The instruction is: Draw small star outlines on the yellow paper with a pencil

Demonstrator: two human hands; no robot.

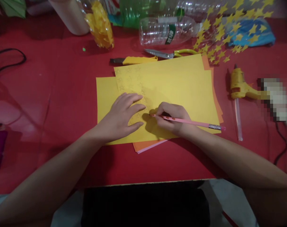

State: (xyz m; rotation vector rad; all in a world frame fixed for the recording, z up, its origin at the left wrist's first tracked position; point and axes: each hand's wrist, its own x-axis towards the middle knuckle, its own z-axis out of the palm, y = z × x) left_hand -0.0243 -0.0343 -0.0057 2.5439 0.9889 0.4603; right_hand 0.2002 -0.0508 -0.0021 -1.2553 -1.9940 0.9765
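Observation:
A pink pencil (193,121) with a metal band and eraser end is pinched in my right hand (171,116), its tip close to the top sheet. My left hand (124,115) lies palm down with fingers spread on the yellow paper (176,82). Several small star outlines (129,74) are drawn in pencil on the sheet's left part, in rows running down toward my fingers. Some of the drawing is hidden under my left hand. Another yellow sheet (105,91) and orange paper (140,146) show from beneath.
Behind the paper lie a yellow box cutter (138,60), scissors (167,54) and a clear plastic bottle (167,31). Cut yellow stars (220,34) are spread at the back right. A yellow glue gun (238,83) stands on the right. The red table's front edge (145,183) is near me.

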